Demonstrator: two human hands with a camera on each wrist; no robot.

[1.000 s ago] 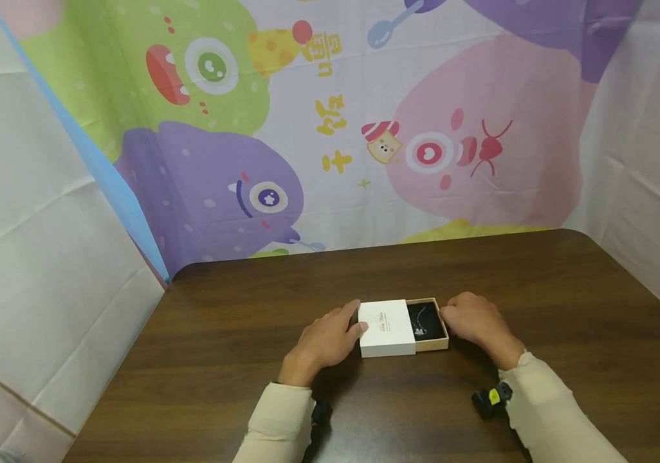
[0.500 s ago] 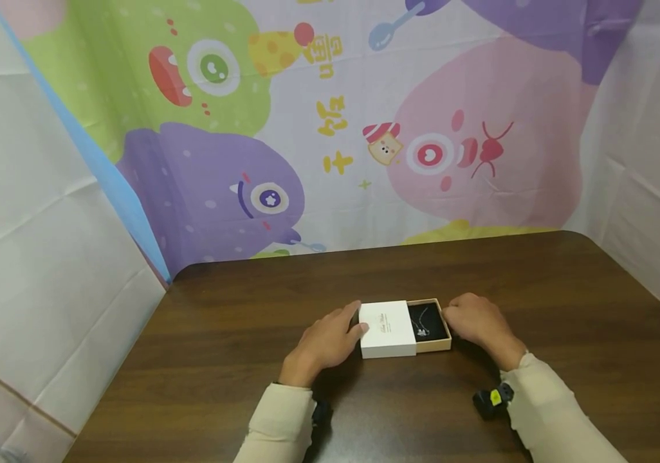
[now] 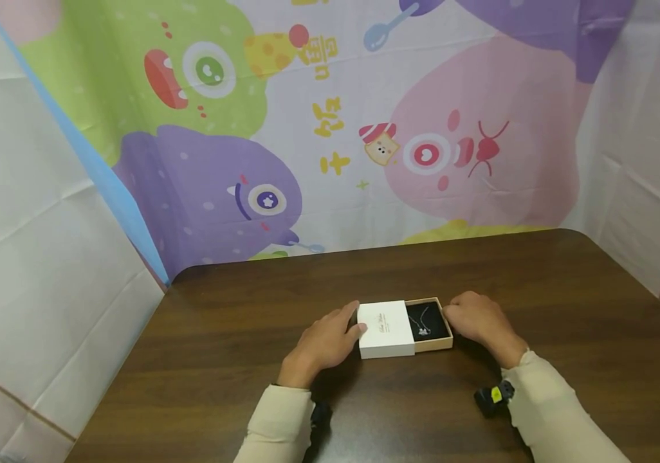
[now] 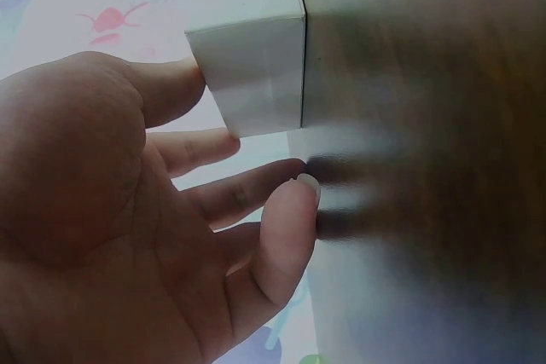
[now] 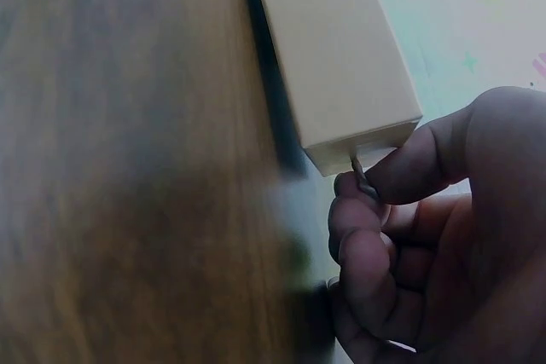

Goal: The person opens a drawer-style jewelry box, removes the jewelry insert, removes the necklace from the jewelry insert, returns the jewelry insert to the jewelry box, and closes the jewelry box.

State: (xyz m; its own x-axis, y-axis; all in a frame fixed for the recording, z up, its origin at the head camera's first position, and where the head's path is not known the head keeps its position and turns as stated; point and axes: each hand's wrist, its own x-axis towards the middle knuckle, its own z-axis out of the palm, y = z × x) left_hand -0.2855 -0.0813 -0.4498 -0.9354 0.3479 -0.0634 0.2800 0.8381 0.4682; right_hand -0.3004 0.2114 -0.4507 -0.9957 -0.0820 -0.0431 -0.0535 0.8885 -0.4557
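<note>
A white cardboard box sleeve [image 3: 385,328] with printed lettering lies flat on the table. Out of its right end sticks a tan drawer [image 3: 434,346], lined in black, with a silver necklace [image 3: 423,328] and its small pendant on the lining. My left hand [image 3: 325,339] holds the sleeve's left end with thumb and index finger; the other fingers reach down beside it in the left wrist view. At the drawer's outer end my right hand [image 3: 476,316] pinches a small pull tab [image 5: 357,164] between thumb and curled index finger, seen in the right wrist view.
The brown wooden table [image 3: 237,302] extends around the box on all sides. Behind it hangs a cartoon-printed cloth [image 3: 353,218], and pale panels [image 3: 642,167] stand at both sides. Each wrist carries a black camera [image 3: 493,397].
The drawer has slid slightly farther right out of the sleeve, together with my right hand, and more of the necklace shows. My left hand and the sleeve have stayed nearly in place.
</note>
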